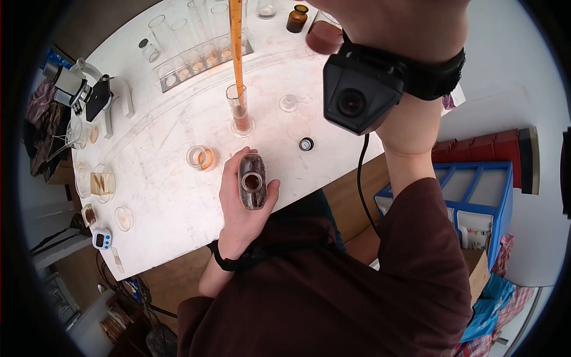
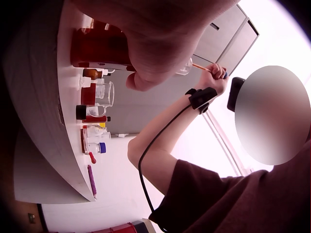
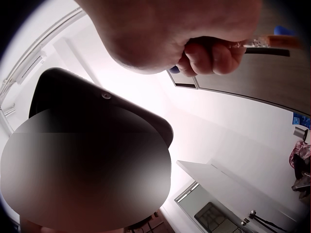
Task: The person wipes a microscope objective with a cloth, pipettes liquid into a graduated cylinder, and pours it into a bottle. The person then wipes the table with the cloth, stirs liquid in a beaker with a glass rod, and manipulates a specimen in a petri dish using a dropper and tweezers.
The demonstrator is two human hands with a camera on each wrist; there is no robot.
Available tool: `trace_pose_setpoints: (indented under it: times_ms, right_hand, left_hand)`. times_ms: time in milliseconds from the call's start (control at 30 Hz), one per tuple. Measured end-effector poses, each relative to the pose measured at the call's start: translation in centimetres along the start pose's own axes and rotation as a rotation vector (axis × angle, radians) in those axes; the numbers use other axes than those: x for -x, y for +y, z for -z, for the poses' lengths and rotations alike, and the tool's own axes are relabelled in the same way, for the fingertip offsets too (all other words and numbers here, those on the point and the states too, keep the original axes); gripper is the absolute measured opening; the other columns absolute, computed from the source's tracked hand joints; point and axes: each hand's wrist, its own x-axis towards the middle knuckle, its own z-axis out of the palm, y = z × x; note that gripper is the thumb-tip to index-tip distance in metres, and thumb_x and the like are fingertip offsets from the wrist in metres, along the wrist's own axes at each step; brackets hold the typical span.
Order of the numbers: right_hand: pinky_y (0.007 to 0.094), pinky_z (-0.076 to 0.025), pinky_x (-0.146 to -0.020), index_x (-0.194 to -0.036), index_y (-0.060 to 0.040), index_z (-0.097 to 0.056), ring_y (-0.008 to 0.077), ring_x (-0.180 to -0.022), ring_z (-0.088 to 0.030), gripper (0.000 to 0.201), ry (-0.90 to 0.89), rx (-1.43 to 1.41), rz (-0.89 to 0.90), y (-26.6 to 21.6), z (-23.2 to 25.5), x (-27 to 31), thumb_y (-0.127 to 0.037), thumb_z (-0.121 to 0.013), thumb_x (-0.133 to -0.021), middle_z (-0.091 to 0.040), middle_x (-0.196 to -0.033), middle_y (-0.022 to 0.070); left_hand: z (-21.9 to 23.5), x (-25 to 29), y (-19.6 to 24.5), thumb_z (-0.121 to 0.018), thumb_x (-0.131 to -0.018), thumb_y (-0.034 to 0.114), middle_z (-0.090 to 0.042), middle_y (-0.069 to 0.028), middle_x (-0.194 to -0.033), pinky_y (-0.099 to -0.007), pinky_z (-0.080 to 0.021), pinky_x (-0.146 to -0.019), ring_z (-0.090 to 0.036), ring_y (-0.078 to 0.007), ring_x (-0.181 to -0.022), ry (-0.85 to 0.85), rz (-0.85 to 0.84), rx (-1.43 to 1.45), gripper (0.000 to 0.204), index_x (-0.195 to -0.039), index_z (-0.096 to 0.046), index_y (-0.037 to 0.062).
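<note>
On the table's near side, my left hand [image 1: 237, 208] grips a flat-sided glass bottle [image 1: 253, 164] of dark red liquid, its mouth uncapped. My right hand [image 3: 194, 29] is raised high, fingers curled round the upper end of a long pipette [image 1: 237, 47] filled with orange liquid. Something blue shows by those fingers in both wrist views. The pipette's lower end stands inside a glass measuring cylinder [image 1: 240, 121] with reddish-orange liquid at its bottom. Just left of the bottle is a small glass beaker [image 1: 201, 157] with orange liquid. A black screw cap [image 1: 306, 144] lies to the right.
Behind the cylinder stands a test tube rack [image 1: 205, 64] with several tubes. A brown bottle [image 1: 297, 19] and a flask of red liquid [image 1: 324, 34] are at the back right. A microscope [image 1: 89, 95], dishes and a timer [image 1: 102, 238] line the left side. A cable hangs from my right wrist.
</note>
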Motion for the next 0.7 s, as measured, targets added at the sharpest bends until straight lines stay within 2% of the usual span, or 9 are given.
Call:
trace_pose_setpoints:
  times_ms: [700]
  right_hand:
    - [0.0299,-0.029,-0.054,-0.081,-0.0162,-0.05,0.0122,-0.055,-0.027,0.067,0.003,0.019,0.027,-0.41,-0.23,-0.24,-0.075,-0.031,-0.108,-0.033,-0.064,-0.0056]
  left_hand:
    - [0.02,-0.07,0.11,-0.083,-0.084,0.004,-0.062,-0.0145,-0.135,-0.038,-0.052,-0.103,-0.065,-0.0259,-0.118,0.0,-0.006,-0.03,0.071,-0.146,-0.05,0.0027]
